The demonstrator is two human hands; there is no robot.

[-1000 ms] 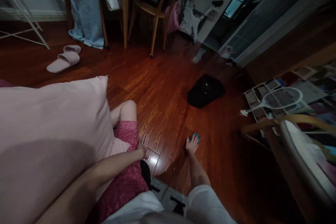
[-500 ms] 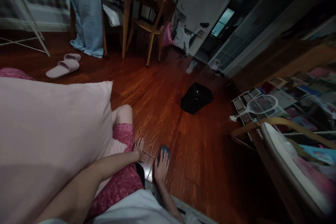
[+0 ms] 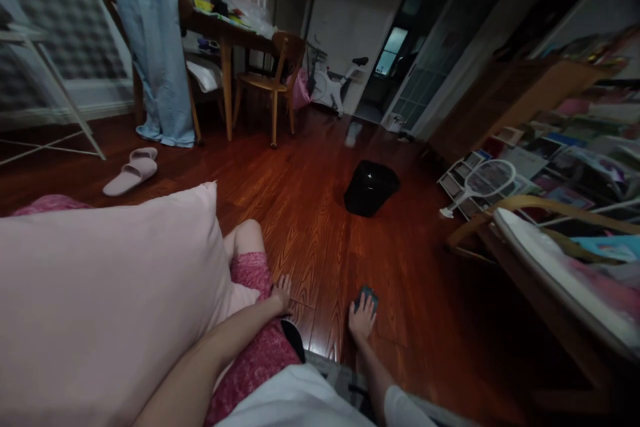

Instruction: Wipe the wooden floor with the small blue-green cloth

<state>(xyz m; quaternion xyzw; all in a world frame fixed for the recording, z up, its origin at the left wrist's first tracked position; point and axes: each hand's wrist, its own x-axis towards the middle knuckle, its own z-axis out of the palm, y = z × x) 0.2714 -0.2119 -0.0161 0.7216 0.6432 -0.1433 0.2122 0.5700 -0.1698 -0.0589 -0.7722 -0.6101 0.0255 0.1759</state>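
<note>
The right hand [image 3: 362, 317] lies flat on the glossy red-brown wooden plank floor [image 3: 320, 213], fingers spread wide, with its fingertips pressed on a small dark teal pad [image 3: 369, 293]. It covers the pad rather than closing around it. The pad sits on the boards just in front of the person, well short of the black bag-like object [image 3: 370, 187] further out on the floor.

The left hand [image 3: 281, 291] rests with loose, open fingers on the floor beside the knee in pink shorts and holds nothing. A large pale pink pillow [image 3: 100, 293] lies against that arm.

As for progress, the boards shine evenly around the pad. No wet streak, smear or dust line marks off one patch from another, so I cannot tell how much of the floor the pad has covered. Most of the floor lies beyond the hand's reach from here.

No writing can be read. The black object bears a small pale mark, too small to make out. The covers on the low shelves [image 3: 500, 167] behind the white racket-shaped swatter [image 3: 483, 180] are blurred.
</note>
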